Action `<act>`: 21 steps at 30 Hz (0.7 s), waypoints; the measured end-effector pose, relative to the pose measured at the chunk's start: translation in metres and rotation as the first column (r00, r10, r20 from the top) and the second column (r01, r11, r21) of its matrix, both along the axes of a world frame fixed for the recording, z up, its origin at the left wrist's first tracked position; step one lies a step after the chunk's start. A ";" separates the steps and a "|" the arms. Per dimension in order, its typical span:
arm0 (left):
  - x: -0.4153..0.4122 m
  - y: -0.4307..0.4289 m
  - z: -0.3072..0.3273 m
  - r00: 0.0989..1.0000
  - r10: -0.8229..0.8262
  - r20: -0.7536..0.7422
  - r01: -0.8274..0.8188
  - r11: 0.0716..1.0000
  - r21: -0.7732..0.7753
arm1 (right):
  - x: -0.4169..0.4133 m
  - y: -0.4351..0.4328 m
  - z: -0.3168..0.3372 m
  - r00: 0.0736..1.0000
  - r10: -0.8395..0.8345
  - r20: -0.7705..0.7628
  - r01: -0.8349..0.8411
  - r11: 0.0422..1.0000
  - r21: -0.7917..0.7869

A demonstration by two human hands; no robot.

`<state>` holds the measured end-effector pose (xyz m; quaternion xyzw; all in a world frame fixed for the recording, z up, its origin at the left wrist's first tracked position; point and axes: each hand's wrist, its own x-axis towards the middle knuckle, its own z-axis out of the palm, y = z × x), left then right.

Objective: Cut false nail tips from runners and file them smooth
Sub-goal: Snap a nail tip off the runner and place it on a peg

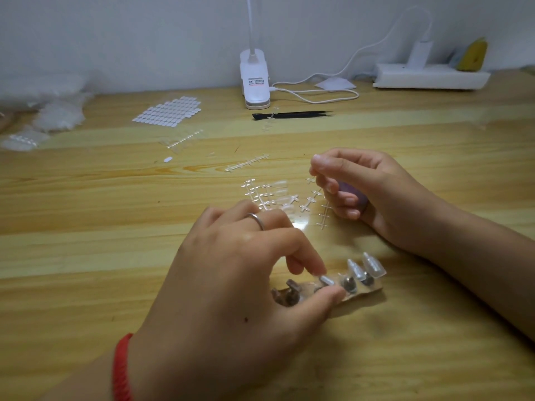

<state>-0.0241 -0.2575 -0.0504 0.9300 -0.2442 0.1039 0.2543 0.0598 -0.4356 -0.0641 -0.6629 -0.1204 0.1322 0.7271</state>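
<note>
**Hands seating a cut tip on the holder**

Left hand (246,270), nearest and wearing a silver ring, is pinching a small clear plastic nail tip (326,280) between curled thumb and forefinger. It is holding the tip against the brown strip holder with metal studs (373,291), just left of two clear pointed tips (373,267) already standing there. Right hand (376,186), farther and to the right, is curling its lower fingers round a small purple tool (351,193). Its thumb and forefinger are closing together above a clear plastic runner piece (310,201); whether they are gripping it I cannot tell.

More clear runners with uncut tips (269,195) are lying between the hands on the pale wooden table (86,227), so most of the cutting looks undone.

Going wrong from here:
- The pinched tip is tiny and slick, so extra pressure could be flicking it out of the fingers.
- A sideways push could be knocking the two standing tips or sliding the light holder.
</note>
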 end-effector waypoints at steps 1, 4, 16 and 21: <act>0.000 0.000 0.000 1.000 0.001 0.000 -0.001 1.000 0.007 | 0.000 0.000 0.000 1.000 0.002 0.000 -0.002 1.000 0.002; -0.001 -0.001 -0.001 1.000 -0.003 -0.001 0.003 1.000 0.013 | 0.000 0.000 0.000 1.000 0.002 0.000 -0.002 1.000 0.007; -0.002 -0.001 -0.001 1.000 -0.028 -0.013 0.029 0.998 0.059 | 0.000 0.000 -0.001 1.000 0.002 0.015 -0.002 1.000 0.003; 0.000 0.010 0.001 1.000 -0.018 0.018 0.015 0.992 0.122 | 0.000 0.000 -0.001 1.000 -0.002 0.007 0.002 1.000 0.011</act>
